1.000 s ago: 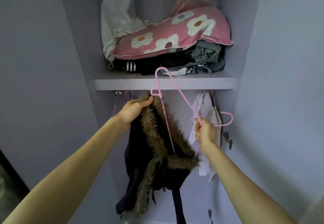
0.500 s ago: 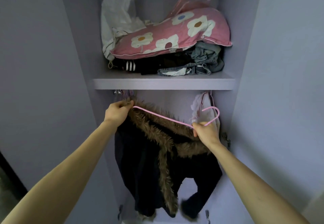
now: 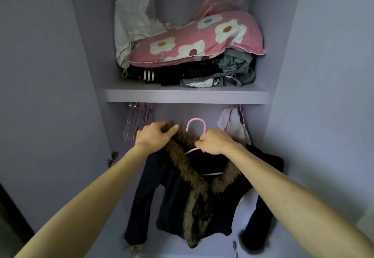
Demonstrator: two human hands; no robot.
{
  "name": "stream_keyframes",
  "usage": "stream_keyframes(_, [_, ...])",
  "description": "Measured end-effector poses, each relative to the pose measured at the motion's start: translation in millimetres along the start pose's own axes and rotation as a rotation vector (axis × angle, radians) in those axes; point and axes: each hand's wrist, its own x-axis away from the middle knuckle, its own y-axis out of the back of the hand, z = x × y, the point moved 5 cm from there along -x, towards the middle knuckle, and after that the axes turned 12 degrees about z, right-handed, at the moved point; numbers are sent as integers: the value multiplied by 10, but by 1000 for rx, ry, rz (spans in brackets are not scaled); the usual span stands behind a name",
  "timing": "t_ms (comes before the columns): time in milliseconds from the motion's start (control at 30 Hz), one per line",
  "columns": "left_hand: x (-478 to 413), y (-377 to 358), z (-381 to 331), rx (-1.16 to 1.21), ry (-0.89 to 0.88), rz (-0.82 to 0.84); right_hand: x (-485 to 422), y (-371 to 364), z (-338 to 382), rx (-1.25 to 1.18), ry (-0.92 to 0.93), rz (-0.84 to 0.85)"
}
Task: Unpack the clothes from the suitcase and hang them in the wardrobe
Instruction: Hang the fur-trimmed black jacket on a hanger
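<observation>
Vs 1 s ago: pink hanger (image 3: 196,125) is now inside the jacket (image 3: 192,197), hook upright, shoulders spread, so it's dressed & ready for the rail but not hung yet, imo. My right hand (image 3: 214,141) grips the hanger neck under the hook; left hand (image 3: 153,136) pinches the fur collar. Jacket hangs from my hands in the lower bay under the shelf (image 3: 186,96), which holds a pillow (image 3: 202,39) & folded clothes. Spare hangers (image 3: 139,122) on the left, white garment (image 3: 232,124) on the right. Rail hidden.

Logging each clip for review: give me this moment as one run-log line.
step: fitting coat on pink hanger, hook not yet hung | left hand: grips fur collar | right hand: grips hanger below hook
</observation>
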Motion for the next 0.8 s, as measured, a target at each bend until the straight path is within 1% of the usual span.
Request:
stream_keyframes(33, [7,-44,47,56,-14,61,4,30,5,-72,1,-3])
stream_keyframes(100, [51,-151,168,236,-53,199,26,158,-3,-209,-1,-99])
stream_keyframes(133, [88,-186,235,275,-65,231,33,207,-14,-245,-2,-134])
stream_keyframes(200, [108,-206,350,231,-103,204,43,267,-64,-313,-2,-155])
stream_keyframes(233, [104,-197,374,210,-123,162,44,261,-78,-322,5,-152])
stream_keyframes(333, [109,-159,263,212,-166,77,57,160,-75,-296,25,-131])
stream_keyframes(400, [84,-156,143,190,-191,51,67,21,-37,-251,33,-68])
stream_keyframes(500, [67,-263,84,140,-193,96,69,-161,-15,-268,24,7])
stream_keyframes(567, [82,-400,99,59,-164,175,80,-194,-59,-361,13,-24])
stream_keyframes(600, [97,-450,94,0,-153,190,88,-200,-98,-411,7,-51])
stream_keyframes(667, [132,-479,-14,-155,-209,144,104,-200,-147,-450,9,-98])
stream_keyframes(733, [148,-512,-165,-258,-292,148,116,-211,-152,-502,34,-95])
stream_keyframes(800, [133,-574,-193,-201,-320,202,143,-230,-179,-627,88,-61])
